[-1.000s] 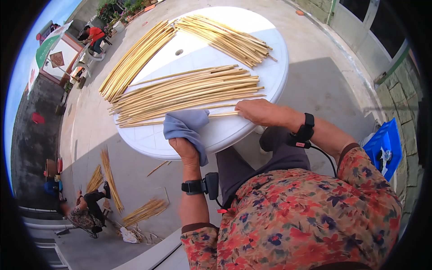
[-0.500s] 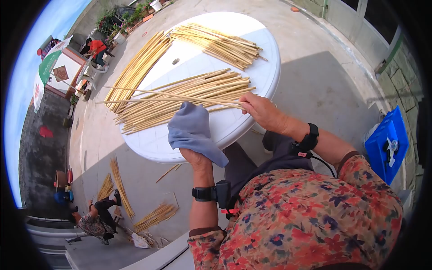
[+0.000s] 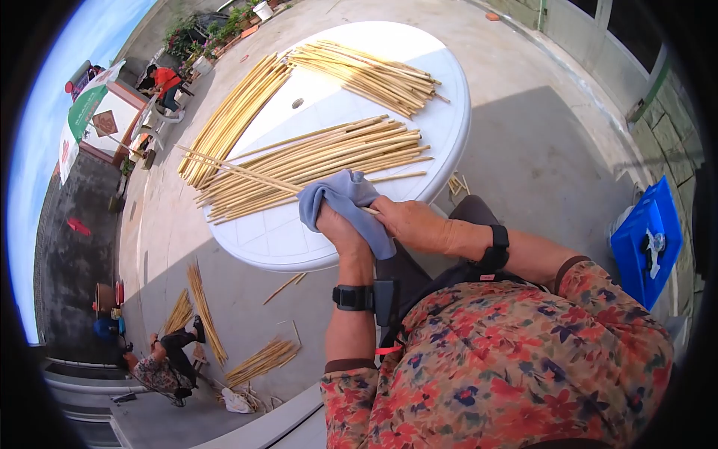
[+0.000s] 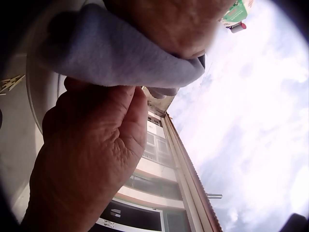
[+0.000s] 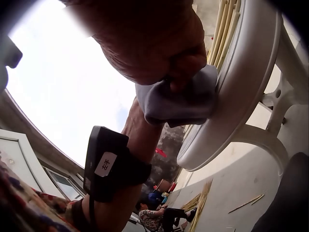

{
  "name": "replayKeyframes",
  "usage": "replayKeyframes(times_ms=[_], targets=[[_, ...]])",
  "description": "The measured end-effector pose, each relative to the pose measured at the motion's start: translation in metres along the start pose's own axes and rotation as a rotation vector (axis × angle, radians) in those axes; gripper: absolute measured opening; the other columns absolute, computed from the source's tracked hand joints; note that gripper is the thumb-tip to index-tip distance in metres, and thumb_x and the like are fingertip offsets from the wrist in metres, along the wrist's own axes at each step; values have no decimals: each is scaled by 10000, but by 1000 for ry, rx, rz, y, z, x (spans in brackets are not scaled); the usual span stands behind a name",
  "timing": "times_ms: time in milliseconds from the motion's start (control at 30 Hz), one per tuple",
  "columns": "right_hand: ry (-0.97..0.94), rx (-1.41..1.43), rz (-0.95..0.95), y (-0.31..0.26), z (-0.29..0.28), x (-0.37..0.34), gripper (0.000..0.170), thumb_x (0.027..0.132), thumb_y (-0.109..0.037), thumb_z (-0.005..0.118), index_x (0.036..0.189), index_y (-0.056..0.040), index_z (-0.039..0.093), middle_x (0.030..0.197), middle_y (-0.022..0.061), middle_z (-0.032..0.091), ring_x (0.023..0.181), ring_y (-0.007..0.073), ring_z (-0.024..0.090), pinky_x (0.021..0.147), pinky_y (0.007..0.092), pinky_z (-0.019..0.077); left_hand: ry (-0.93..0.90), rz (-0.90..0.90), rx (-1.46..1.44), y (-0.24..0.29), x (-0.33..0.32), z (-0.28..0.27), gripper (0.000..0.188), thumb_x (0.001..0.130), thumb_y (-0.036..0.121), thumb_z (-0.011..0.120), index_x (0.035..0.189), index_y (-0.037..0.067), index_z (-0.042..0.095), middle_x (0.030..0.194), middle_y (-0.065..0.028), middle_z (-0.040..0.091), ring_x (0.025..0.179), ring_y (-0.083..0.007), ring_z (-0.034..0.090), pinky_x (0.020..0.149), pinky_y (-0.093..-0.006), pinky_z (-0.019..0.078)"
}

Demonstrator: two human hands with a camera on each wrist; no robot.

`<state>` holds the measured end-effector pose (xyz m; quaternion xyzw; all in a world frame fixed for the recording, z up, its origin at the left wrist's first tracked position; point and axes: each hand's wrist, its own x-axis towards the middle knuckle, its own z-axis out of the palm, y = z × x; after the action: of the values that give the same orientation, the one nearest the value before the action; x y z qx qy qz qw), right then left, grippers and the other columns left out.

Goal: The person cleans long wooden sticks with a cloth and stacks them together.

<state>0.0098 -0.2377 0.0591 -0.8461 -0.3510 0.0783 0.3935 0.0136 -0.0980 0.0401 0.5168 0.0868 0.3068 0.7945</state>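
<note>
My left hand (image 3: 342,228) grips a blue-grey cloth (image 3: 345,190) folded around a couple of thin pale sticks (image 3: 258,177). Their long ends slant out past the cloth to the upper left, over the table. Right beside the cloth, my right hand (image 3: 416,224) holds the near ends of these sticks, its fingers curled in. In the left wrist view the right hand (image 4: 91,140) presses close up to the cloth (image 4: 120,58). The right wrist view has the cloth (image 5: 183,101) just beyond the right hand's knuckles, with the sticks hidden there.
Three piles of sticks lie on the round white table (image 3: 258,254): a near pile (image 3: 321,157), one at left (image 3: 235,112) and one at the back (image 3: 366,71). A blue crate (image 3: 647,243) stands at right. Another person (image 3: 161,367) sits lower left near sticks on the ground.
The right hand has drawn the sticks in toward the body and come down beside the left hand. The cloth, draped apart from them half a second ago, now wraps them.
</note>
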Motion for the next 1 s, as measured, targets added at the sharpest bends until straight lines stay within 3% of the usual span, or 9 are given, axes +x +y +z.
replayKeyframes(times_ms=[67,133,200,267,333,533,700,867,1000], targets=[[-10,-29,-26,8,-5,-11,196,858,-179,433,993,-38,409,732,201,583,708,372,578,622,444,453,24,27,-58,8,12,-8,147,880,168,458,826,51,529,806,-17,549,685,-124,527,628,-252,473],[-23,-67,-137,24,-12,-38,182,892,-183,405,1022,-59,434,640,109,554,615,300,577,563,380,458,47,-6,-120,19,25,-21,162,882,176,450,848,45,538,835,-36,567,712,-137,546,654,-259,484],[-72,-8,-21,35,-28,-66,156,850,-140,471,978,-57,438,660,121,545,621,320,563,555,386,452,40,79,-119,31,35,-32,173,883,176,445,885,37,549,864,-47,579,739,-145,560,677,-265,491],[-50,-47,11,54,-38,-96,126,858,-138,461,959,-63,457,681,113,551,617,297,562,551,376,447,110,47,-140,43,38,-32,164,890,141,432,838,28,539,817,-30,558,691,-128,534,646,-254,490],[33,-184,-78,75,-39,-126,115,862,-135,455,954,-68,466,684,107,544,617,289,555,547,372,442,117,36,-115,43,39,-35,165,889,143,433,834,30,539,815,-32,557,693,-131,534,650,-254,491],[-85,-151,138,92,-54,-171,139,846,-140,484,965,-70,467,704,97,539,662,293,542,584,373,435,84,5,-90,11,43,-38,140,888,145,440,870,38,528,849,-27,547,725,-123,529,675,-251,485],[55,-290,-13,78,-41,-137,206,799,-114,539,983,-66,458,767,112,526,740,277,545,615,372,443,7,59,-100,2,41,-24,119,890,132,443,902,40,517,877,-27,541,757,-120,525,702,-254,482],[201,-349,-135,55,-17,-98,226,782,-98,537,990,-51,462,713,82,497,670,256,550,552,343,457,7,56,-101,17,28,-10,128,888,141,442,908,36,513,882,-31,541,768,-130,534,699,-262,487],[141,-373,-198,69,-39,-110,197,784,-98,531,963,-49,462,695,69,494,629,246,546,512,338,452,89,34,-156,39,26,-20,147,881,165,449,903,34,512,867,-40,544,753,-145,545,688,-270,492]])
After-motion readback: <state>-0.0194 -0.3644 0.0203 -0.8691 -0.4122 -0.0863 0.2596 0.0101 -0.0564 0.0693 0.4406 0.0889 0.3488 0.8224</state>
